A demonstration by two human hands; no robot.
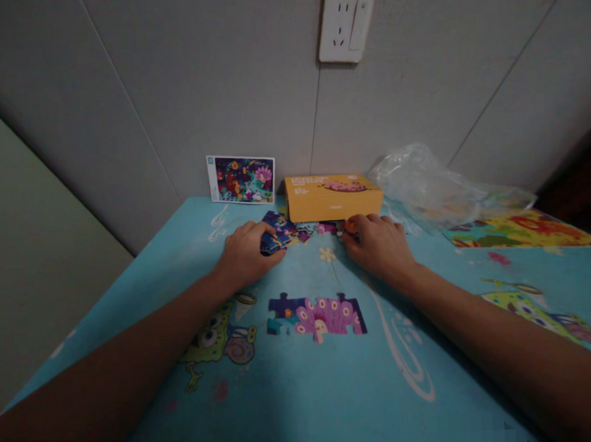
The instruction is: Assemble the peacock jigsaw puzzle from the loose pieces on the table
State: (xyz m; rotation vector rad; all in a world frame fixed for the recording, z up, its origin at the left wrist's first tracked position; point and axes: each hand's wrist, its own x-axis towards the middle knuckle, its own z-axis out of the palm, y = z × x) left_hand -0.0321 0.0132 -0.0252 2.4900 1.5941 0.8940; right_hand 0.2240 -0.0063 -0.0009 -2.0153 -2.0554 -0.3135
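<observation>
My left hand (245,254) curls its thumb and fingers around dark blue jigsaw puzzle pieces (275,241) at the left end of a loose pile. To the right, my right hand (381,246) has its fingers closed on a puzzle piece with orange on it (350,225). Between the hands lie more loose pieces (303,232), in front of the yellow box. Nearer to me, several joined pieces form a section with a pink fan-like figure (324,318), flat on the table and touched by neither hand.
A picture card (243,179) leans on the wall beside the yellow puzzle box (333,199). A crumpled clear plastic bag (423,180) lies behind a colourful flat sheet (526,231) at the right. Printed blue cloth (306,400) covers the table; a wall socket (347,23) sits above.
</observation>
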